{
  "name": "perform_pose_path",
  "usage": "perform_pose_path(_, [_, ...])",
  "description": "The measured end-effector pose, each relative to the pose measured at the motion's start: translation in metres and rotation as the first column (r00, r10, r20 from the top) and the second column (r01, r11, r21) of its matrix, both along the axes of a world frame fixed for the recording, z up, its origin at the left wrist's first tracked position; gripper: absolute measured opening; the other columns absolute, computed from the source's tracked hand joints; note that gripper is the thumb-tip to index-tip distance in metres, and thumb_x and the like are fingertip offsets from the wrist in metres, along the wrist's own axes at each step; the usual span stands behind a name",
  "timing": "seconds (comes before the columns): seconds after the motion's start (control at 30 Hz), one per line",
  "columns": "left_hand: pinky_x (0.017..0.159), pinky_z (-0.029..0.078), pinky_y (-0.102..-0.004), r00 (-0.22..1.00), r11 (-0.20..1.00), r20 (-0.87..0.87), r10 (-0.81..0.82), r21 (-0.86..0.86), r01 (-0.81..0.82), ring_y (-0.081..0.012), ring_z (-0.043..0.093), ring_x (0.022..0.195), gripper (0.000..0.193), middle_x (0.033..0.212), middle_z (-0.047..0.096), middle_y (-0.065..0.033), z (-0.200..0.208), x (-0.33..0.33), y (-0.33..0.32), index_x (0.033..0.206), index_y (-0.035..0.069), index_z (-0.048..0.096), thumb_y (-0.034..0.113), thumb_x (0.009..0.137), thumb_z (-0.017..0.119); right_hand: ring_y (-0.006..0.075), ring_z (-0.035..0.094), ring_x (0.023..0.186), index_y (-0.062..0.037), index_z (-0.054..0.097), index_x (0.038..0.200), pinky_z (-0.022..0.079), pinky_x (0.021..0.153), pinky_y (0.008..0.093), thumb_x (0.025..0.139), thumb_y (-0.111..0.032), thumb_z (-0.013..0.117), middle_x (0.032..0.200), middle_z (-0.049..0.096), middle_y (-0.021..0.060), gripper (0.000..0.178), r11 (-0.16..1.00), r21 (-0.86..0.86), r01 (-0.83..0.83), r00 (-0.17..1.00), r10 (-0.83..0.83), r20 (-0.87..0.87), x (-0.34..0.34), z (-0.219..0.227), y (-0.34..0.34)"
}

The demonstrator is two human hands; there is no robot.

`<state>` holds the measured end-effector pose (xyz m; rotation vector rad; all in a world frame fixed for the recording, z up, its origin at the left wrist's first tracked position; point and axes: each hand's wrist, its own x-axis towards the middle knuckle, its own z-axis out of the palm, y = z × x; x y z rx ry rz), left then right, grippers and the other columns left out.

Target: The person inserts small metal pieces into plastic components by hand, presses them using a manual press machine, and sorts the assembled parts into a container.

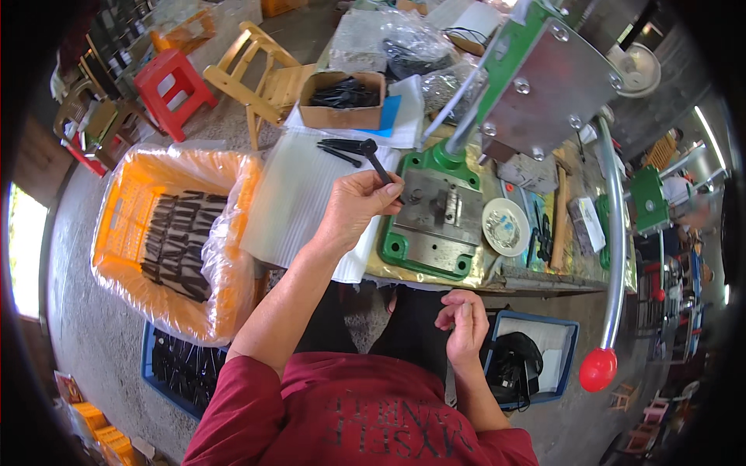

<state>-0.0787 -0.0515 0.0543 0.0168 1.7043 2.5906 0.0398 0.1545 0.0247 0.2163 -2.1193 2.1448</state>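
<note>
My left hand (356, 203) is closed around a black rod with a rounded end (373, 159), tilted over the left edge of the press base. The green hand press (396, 247) has a steel plate with a small metal fixture (451, 203) on it. My right hand (465, 322) is low in front of the table edge, fingers curled and thumb against them; whatever they hold, if anything, is hidden. Several similar black parts (339, 147) lie on white foam sheeting (291, 198) beyond my left hand. Right of the fixture sits a white dish (505, 227) of small shiny pieces.
An orange crate (116, 225) lined with clear plastic holds rows of black parts at left. A cardboard box (342, 116) of black parts stands at the back. The press lever with its red knob (598, 370) hangs at right, near a hammer (559, 217). Blue trays (573, 334) sit below.
</note>
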Motion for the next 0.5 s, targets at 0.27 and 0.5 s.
perform_pose_path(0.27, [0.057,0.046,-0.0191,0.982,0.983,-0.163,-0.090,-0.173,0.061,-0.0062,0.052,0.064,0.012,0.072,0.055,-0.0004,-0.007,-0.035,0.048,0.088,0.000,0.058,0.005,0.077,0.056,0.0100,0.049,0.049,0.0000,0.047,0.087,0.035,0.042,0.0192,0.088,-0.024,0.035,0.083,0.051,0.0091,0.027,0.997,0.063,0.034,0.999,-0.033,-0.026,0.005,-0.006,0.009])
perform_pose_path(0.5, [0.056,0.044,-0.0183,0.986,0.905,-0.152,-0.075,-0.426,0.004,-0.0053,0.051,0.062,0.011,0.068,0.054,0.0008,-0.012,-0.043,0.060,0.086,0.000,0.058,0.005,0.077,0.056,0.0104,0.049,0.049,-0.0005,0.048,0.086,0.035,0.042,0.0193,0.088,-0.023,0.035,0.083,0.051,0.0090,0.026,0.996,0.068,0.063,0.998,-0.064,0.010,0.009,-0.011,0.020])
